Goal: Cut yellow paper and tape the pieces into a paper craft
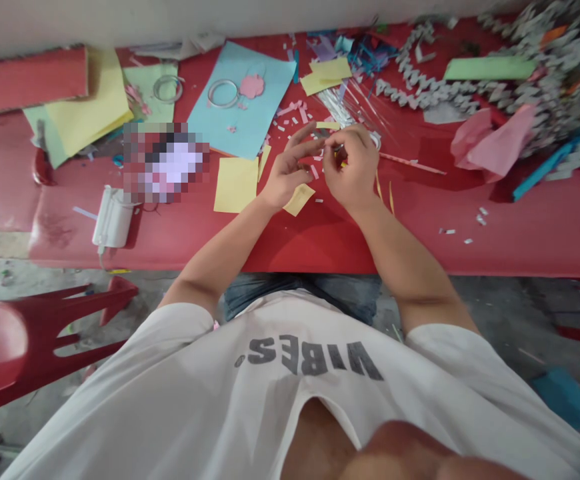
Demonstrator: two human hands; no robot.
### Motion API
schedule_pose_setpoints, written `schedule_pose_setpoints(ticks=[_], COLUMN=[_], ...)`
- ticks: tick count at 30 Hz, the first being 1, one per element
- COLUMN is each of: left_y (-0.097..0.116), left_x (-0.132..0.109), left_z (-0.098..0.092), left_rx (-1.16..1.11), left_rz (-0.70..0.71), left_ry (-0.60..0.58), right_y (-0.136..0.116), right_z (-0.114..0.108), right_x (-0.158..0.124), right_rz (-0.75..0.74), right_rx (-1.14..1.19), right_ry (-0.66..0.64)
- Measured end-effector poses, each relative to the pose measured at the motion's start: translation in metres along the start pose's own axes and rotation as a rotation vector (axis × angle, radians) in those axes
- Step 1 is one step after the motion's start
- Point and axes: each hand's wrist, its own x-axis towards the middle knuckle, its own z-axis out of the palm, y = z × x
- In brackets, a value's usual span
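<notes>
Over the red tabletop (290, 243), my two hands meet almost fingertip to fingertip. My left hand (287, 173) has its fingers stretched and apart, with the longer ones reaching to my right hand's fingertips. My right hand (354, 167) is closed in a pinch; whatever sits between its thumb and finger is too small to make out. Just below my left hand lies a small yellow paper piece (300, 199), and a larger yellow sheet (236, 185) is to its left. A yellow strip (328, 125) shows beyond the fingertips. A thin pinkish stick (413, 163) extends rightward from behind my right hand.
Blue paper (250, 60) at the back carries a wire-like ring (223, 94) and a pink paper shape (252, 85). Grey folded-paper chains (420, 80) and crumpled pink paper (495, 143) occupy the right. A white device (114, 217) lies left, beside a blurred-out screen (170, 167). A red stool (30, 340) stands below.
</notes>
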Motion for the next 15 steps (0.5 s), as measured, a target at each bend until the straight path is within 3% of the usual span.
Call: schedule_pose_setpoints(ticks=[4, 7, 11, 15], left_y=[-0.024, -0.03, -0.02, 0.003], left_x=[0.004, 0.002, 0.0, -0.005], left_z=[0.006, 0.011, 0.016, 0.02], left_rx=[-0.134, -0.217, -0.294, -0.272], left_rz=[0.038, 0.072, 0.03, -0.079], left_ry=[-0.085, -0.126, -0.122, -0.167], right_y=[0.003, 0.005, 0.007, 0.003], right_z=[0.009, 0.013, 0.017, 0.017], right_x=[0.0, -0.001, -0.003, -0.004], right_rz=[0.021, 0.05, 0.082, 0.109], right_rx=[0.026, 0.041, 0.054, -0.002], right_ry=[0.092, 0.126, 0.134, 0.122])
